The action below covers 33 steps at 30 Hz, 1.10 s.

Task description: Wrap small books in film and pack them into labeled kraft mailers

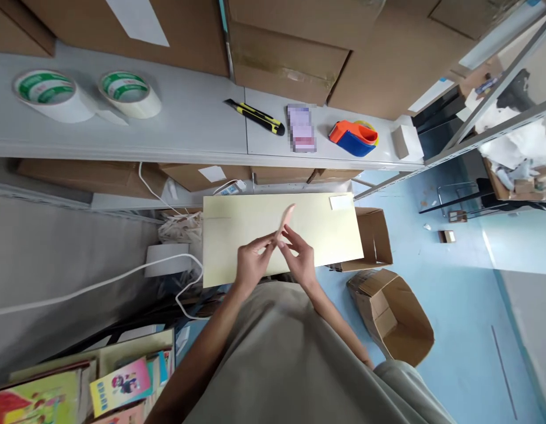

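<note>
Fingertips of the left hand point(252, 259) and right hand point(299, 256) pinch a thin, flat pinkish strip point(285, 221) that rises between them, above a smooth pale-yellow cardboard sheet point(237, 227)

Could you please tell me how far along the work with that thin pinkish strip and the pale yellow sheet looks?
Early, it seems. Done: a pale yellow sheet lies flat on the bench. In hand: the left hand and right hand pinch a thin pinkish strip above it. Left: the strip is not on the sheet yet; the tape dispenser and utility knife sit apart on the shelf.
</note>
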Each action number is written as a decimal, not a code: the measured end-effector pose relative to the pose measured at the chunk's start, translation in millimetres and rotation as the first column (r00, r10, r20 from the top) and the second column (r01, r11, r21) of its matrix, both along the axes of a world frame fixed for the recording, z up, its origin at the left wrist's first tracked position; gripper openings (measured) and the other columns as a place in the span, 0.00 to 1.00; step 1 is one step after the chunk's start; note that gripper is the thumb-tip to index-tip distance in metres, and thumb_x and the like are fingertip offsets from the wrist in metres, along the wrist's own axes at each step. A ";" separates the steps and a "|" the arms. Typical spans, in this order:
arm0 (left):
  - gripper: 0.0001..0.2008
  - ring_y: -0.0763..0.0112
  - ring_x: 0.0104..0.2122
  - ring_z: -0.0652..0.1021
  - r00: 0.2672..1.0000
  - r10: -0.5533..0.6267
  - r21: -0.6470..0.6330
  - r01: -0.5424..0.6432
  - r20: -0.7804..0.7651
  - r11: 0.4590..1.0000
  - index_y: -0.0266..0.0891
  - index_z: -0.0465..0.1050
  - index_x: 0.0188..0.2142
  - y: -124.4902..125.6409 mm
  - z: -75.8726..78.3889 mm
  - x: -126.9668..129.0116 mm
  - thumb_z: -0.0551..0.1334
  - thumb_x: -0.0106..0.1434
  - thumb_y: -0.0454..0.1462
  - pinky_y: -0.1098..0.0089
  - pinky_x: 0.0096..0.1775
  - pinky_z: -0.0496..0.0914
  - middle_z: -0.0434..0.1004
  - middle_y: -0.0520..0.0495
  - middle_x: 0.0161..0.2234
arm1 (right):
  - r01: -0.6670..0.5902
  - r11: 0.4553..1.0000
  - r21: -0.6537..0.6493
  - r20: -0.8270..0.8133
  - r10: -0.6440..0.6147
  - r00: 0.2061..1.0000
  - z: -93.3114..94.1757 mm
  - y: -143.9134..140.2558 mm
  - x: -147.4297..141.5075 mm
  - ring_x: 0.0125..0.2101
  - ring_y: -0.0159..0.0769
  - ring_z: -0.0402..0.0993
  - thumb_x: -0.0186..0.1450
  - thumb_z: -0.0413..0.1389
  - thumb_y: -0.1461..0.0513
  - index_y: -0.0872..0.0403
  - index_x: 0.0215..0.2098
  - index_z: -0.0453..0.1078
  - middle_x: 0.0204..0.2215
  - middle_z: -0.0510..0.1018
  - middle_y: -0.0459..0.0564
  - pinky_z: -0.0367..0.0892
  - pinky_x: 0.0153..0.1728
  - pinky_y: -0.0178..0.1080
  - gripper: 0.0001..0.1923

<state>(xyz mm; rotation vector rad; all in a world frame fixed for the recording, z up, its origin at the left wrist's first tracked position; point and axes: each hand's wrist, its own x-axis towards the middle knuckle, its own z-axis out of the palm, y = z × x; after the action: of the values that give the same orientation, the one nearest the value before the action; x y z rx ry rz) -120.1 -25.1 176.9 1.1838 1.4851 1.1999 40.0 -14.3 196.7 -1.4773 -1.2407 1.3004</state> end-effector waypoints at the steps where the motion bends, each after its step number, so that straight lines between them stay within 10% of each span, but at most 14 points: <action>1: 0.14 0.47 0.52 0.91 0.999 -0.039 0.031 0.039 -0.030 0.999 0.50 0.93 0.47 -3.4 1.0 4.9 0.70 0.73 0.50 0.51 0.59 0.84 0.93 0.44 0.51 | 0.020 1.000 -0.009 0.000 -0.020 1.000 -0.7 -4.1 -3.4 0.63 0.55 0.85 0.70 0.69 0.37 0.47 0.64 0.83 0.64 0.87 0.55 0.85 0.62 0.52 0.34; 9: 0.12 0.55 0.45 0.92 0.999 -0.043 0.005 0.043 -0.003 0.999 0.47 0.92 0.49 -8.8 5.5 12.6 0.70 0.72 0.44 0.56 0.53 0.87 0.93 0.43 0.54 | 0.016 0.996 -0.083 -0.049 -0.020 0.999 -15.2 14.8 19.3 0.29 0.39 0.76 0.70 0.62 0.29 0.50 0.40 0.80 0.26 0.79 0.46 0.75 0.30 0.39 0.34; 23: 0.08 0.57 0.52 0.90 0.945 0.326 -0.042 -0.326 -0.022 0.944 0.46 0.90 0.40 55.0 7.7 36.7 0.72 0.66 0.44 0.62 0.48 0.85 0.93 0.44 0.50 | -0.300 0.946 -0.123 -0.216 0.269 0.939 -19.7 107.9 79.7 0.28 0.35 0.70 0.68 0.64 0.27 0.51 0.42 0.83 0.28 0.76 0.45 0.69 0.29 0.37 0.37; 33: 0.27 0.46 0.53 0.89 0.864 0.461 -0.379 -0.365 0.202 0.850 0.41 0.90 0.43 73.4 -17.7 60.5 0.85 0.50 0.54 0.56 0.52 0.85 0.93 0.38 0.50 | -0.394 0.897 -0.198 -0.296 0.328 0.897 -39.5 138.5 105.6 0.30 0.37 0.75 0.65 0.65 0.26 0.49 0.43 0.85 0.29 0.80 0.46 0.75 0.31 0.37 0.38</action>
<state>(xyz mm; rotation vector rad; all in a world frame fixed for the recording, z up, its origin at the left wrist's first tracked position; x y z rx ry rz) -59.5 48.3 159.2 0.4431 1.6838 1.2759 145.6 124.2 157.2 -1.2254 -1.2508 1.9004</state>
